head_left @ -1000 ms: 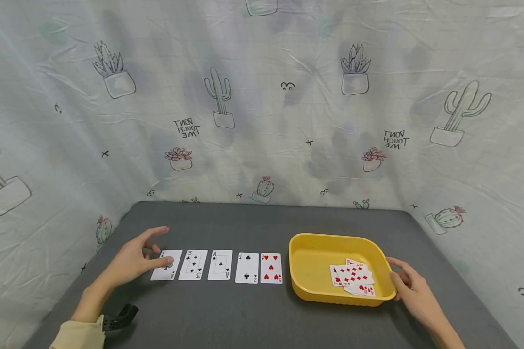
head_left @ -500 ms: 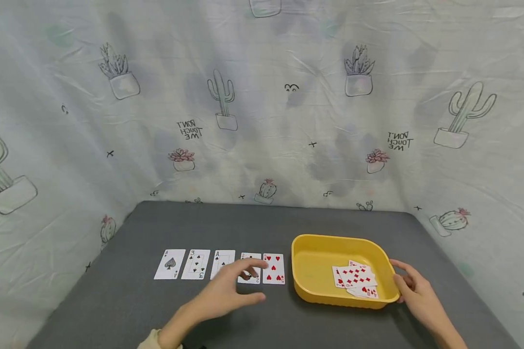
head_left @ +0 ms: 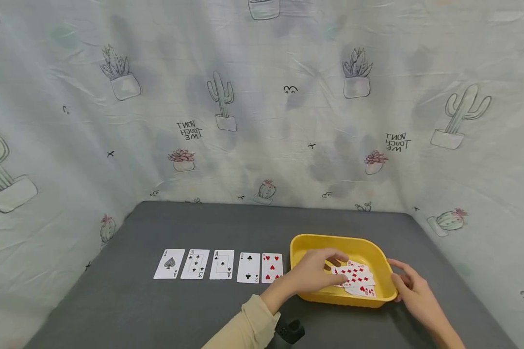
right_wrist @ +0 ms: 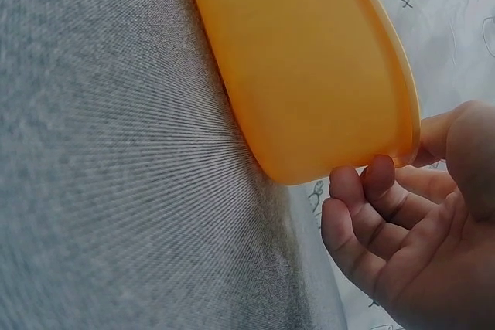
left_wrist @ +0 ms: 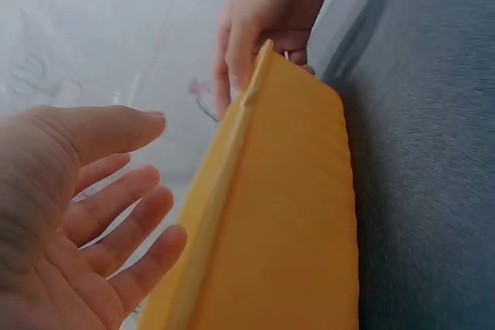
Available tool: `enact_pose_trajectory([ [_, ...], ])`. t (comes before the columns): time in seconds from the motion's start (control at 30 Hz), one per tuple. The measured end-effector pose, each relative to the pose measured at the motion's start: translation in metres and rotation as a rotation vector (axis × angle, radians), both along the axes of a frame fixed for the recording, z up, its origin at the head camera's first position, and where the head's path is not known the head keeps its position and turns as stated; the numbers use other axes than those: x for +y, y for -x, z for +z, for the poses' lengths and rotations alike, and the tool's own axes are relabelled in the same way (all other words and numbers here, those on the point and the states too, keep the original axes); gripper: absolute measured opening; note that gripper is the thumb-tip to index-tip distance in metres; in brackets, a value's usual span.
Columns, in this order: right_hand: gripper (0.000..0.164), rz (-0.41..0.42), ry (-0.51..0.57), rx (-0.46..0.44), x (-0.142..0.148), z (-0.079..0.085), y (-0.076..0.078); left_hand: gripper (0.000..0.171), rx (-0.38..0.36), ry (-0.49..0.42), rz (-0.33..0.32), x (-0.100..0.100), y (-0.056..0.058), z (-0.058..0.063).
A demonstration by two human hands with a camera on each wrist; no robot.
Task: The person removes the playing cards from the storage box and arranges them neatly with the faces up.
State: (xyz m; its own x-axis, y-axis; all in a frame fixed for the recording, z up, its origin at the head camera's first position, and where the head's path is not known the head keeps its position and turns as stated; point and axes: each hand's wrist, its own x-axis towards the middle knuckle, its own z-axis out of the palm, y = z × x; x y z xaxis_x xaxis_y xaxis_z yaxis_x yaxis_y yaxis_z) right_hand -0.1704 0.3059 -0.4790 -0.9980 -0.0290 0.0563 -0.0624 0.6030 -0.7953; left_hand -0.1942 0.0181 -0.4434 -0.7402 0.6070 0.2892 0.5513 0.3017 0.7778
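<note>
My left hand [head_left: 314,269] hovers over the left part of a yellow plastic tray [head_left: 349,299], fingers loosely bent and nothing held. Its fingertips come right up to the playing cards [head_left: 361,276], a loose face-up pile of red suits on the tray's right side. In the left wrist view the thumb and fingers [left_wrist: 143,226] are spread apart beside the tray wall. My right hand [head_left: 415,291] grips the tray's right end, the thumb at the rim and curled fingertips [right_wrist: 348,187] against the outer wall.
Left of the tray, a row of face-up cards lies on the grey table [head_left: 157,315]: the ace of spades [head_left: 169,264], a clubs card [head_left: 194,264], the ace of clubs [head_left: 221,265], the two of clubs [head_left: 248,268] and the five of hearts [head_left: 270,266]. A patterned cloth [head_left: 262,97] hangs behind.
The left hand has left the ace of spades at the row's left end and swept right, past the other cards, to above the tray. The right hand keeps its grip on the tray.
</note>
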Motion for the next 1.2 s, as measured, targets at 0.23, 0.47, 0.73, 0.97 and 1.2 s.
enact_pose_trajectory([
  [0.23,0.047,-0.014,0.0,-0.015,-0.002,0.002,-0.001,0.04,-0.132,0.047,0.059,0.02,0.019,-0.011],
  [0.47,0.047,-0.013,0.002,-0.022,-0.004,0.002,0.0,0.058,-0.222,0.168,0.152,0.029,0.026,-0.022],
  [0.73,0.047,-0.008,0.021,-0.026,-0.007,0.004,-0.001,0.069,-0.265,0.18,0.132,0.028,0.03,-0.03],
  [0.97,0.047,-0.011,0.023,-0.021,-0.007,0.003,-0.003,0.067,-0.29,0.167,0.04,0.027,0.028,-0.029],
  [1.2,0.047,-0.012,0.017,-0.016,-0.005,0.002,-0.002,0.082,-0.203,0.231,0.028,0.036,0.031,-0.03],
])
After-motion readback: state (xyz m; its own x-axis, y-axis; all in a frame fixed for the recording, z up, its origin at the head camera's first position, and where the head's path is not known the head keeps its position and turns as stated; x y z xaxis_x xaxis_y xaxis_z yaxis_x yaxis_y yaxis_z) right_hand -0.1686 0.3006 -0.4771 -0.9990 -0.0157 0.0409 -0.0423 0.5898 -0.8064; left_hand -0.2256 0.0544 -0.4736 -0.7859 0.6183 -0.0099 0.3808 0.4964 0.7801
